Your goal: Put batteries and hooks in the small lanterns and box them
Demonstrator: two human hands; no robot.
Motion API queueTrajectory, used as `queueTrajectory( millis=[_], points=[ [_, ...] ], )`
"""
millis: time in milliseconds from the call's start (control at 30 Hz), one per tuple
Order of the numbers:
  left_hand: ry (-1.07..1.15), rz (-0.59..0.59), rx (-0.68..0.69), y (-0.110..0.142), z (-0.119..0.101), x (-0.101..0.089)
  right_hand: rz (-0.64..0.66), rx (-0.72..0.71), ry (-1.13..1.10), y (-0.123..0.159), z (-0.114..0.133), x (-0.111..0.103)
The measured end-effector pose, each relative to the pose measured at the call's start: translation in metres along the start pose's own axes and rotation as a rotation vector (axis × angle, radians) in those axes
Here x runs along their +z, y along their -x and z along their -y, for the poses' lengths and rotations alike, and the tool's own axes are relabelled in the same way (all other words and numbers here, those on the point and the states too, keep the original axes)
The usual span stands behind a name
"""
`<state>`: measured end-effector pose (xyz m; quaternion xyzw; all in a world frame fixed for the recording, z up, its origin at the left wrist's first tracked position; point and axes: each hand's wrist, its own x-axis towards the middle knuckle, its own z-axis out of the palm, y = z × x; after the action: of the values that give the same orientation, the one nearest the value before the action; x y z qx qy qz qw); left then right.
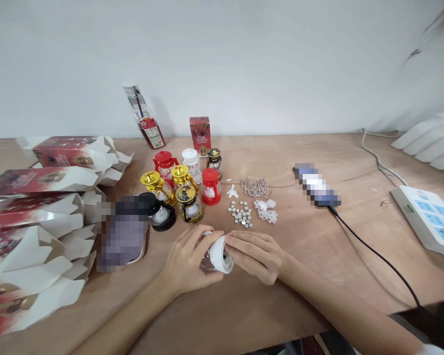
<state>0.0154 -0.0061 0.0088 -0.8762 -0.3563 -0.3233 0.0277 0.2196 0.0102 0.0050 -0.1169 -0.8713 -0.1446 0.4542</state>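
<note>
Gripping white lantern part (217, 255), lower centre, with your left hand (190, 259); right hand (258, 252) at rim, hold unclear. Mid-frame lanterns (210, 186) look assembled; silver discs (243, 222) loose.

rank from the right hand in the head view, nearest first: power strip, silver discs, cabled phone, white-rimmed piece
1. White-rimmed piece: touched by the right hand
2. Silver discs: just beyond the hand
3. Cabled phone: beyond, to the right
4. Power strip: far right
</note>
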Motion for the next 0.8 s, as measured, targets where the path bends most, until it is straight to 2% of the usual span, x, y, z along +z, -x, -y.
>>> queueTrajectory(
  millis=[233,800],
  points=[
    [0.015,0.034,0.014,0.0007,0.0025,0.0001,0.05,0.016,-0.102,-0.0021,-0.0037,-0.0046],
    [0.208,0.072,-0.058,0.0003,-0.0011,-0.0018,0.054,-0.034,-0.102,-0.0044,-0.003,-0.0075]
  ],
)
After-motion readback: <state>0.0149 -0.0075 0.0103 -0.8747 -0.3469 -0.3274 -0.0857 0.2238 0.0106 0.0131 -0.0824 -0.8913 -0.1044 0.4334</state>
